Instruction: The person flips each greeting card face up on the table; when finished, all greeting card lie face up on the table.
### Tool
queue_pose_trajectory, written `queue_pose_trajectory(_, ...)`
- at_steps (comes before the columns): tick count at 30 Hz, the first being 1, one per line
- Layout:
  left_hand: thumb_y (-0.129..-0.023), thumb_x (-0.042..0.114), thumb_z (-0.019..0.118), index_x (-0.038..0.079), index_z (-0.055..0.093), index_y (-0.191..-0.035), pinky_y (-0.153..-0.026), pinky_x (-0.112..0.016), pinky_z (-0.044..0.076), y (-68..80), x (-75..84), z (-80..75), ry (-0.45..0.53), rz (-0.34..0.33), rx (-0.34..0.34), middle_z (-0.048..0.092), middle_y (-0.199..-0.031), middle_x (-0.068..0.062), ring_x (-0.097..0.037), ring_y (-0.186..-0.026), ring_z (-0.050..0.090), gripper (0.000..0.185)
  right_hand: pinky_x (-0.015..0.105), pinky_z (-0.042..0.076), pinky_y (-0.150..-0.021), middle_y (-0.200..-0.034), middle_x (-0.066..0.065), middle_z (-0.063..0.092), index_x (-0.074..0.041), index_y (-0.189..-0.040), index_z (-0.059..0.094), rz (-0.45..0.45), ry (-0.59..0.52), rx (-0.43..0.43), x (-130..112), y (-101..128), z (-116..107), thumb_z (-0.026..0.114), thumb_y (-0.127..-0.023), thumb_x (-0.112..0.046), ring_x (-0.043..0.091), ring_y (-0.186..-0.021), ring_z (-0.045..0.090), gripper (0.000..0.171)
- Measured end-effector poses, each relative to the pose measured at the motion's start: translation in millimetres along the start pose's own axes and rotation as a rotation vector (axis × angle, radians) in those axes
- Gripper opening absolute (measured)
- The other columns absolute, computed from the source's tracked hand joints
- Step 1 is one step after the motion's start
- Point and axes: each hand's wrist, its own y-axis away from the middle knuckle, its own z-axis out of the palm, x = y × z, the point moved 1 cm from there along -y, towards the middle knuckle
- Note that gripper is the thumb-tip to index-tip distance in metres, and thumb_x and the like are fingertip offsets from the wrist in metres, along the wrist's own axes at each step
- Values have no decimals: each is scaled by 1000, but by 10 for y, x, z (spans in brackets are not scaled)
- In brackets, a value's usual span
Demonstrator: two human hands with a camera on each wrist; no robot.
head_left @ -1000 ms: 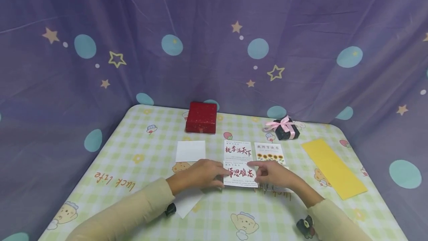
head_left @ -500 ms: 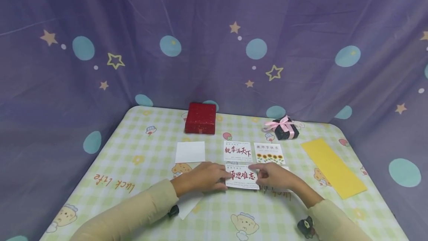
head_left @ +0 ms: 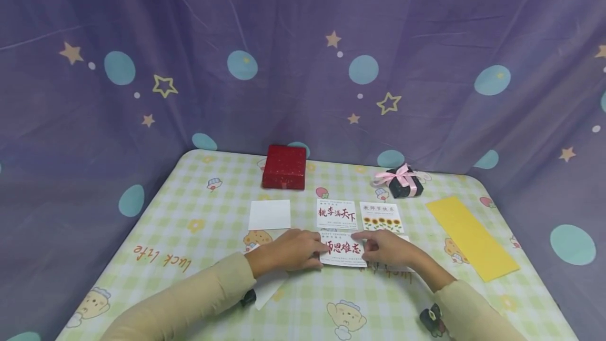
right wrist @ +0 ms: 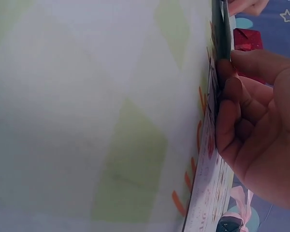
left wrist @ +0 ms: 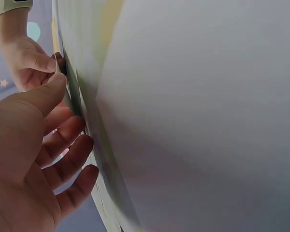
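A white greeting card (head_left: pixel 343 258) with red Chinese lettering is held between my two hands, low over the table. My left hand (head_left: pixel 292 250) pinches its left edge; in the left wrist view the thumb (left wrist: pixel 53 89) lies on top while the other fingers spread below. At the right edge my right hand (head_left: pixel 390 249) pinches the card, its remaining fingers (right wrist: pixel 227 121) curled underneath. Just beyond lies a similar red-lettered card (head_left: pixel 336 214), beside a sunflower card (head_left: pixel 381 217). Another card (head_left: pixel 402 269) is mostly hidden under my right hand.
A blank white card (head_left: pixel 270 215) lies left of the lettered ones, and white paper (head_left: pixel 269 289) shows partly beneath my left forearm. Toward the back stand a red box (head_left: pixel 284 167) and a small black box (head_left: pixel 402 187) with pink ribbon. Yellow paper (head_left: pixel 473 238) lies at right.
Both hands have drawn the held card slightly toward me and to the right, opening a gap from the card behind it. Over the last half second they have stayed nearly still.
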Motion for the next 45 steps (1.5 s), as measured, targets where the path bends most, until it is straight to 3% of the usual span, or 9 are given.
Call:
queue_pose_trajectory(13,-95,50,66,27,66,-137,-71,-18,44,1,47,-11,-5,-20,-29,63,-105,6,-2,-81,50,47,23,47,-61,-78,-10,63,-16,-141,61,15,7,19,-14,-9,14,73,-92,-23,5,-63,55,51)
queue_pose_trajectory(22,-97,42,67,24,66,-136,-75,-20,48,45,-47,-90,16,-41,6,65,-109,5,-3,-84,54,43,23,48,-65,-79,-11,62,-6,-148,51,-66,36,3,-83,-31,-80,67,-96,-18,3,-65,55,55)
queue_pose_trajectory(29,-94,35,71,20,69,-132,-74,-23,50,154,-287,-263,43,-93,51,65,-106,2,-5,-82,53,42,25,48,-59,-80,-9,63,-6,-148,50,-106,41,40,-227,-214,-154,65,-98,-14,5,-62,55,53)
queue_pose_trajectory(34,-95,35,71,19,68,-134,-76,-28,54,264,-486,-358,89,-183,60,65,-109,0,-8,-85,56,43,23,48,-63,-80,-10,63,-9,-148,52,-117,98,46,-318,-473,-127,65,-97,-18,3,-64,55,53)
queue_pose_trajectory(37,-95,34,71,19,65,-138,-79,-33,54,340,-630,-407,148,-262,58,64,-115,-1,-9,-87,57,45,24,48,-64,-80,-6,65,-5,-145,54,-156,99,83,-395,-666,-133,66,-95,-16,3,-65,54,52)
queue_pose_trajectory(41,-95,30,71,15,62,-141,-78,-33,53,455,-871,-435,197,-324,72,63,-117,-4,-10,-83,54,49,23,47,-66,-82,-4,69,-3,-142,56,-174,61,139,-519,-931,-131,67,-95,-16,3,-65,54,50)
queue_pose_trajectory(45,-94,25,73,11,62,-139,-81,-36,54,589,-1094,-431,222,-369,108,63,-115,-9,-15,-89,61,49,28,52,-78,-85,-4,72,-4,-142,57,-183,19,172,-637,-1175,-90,67,-95,-18,3,-74,58,50)
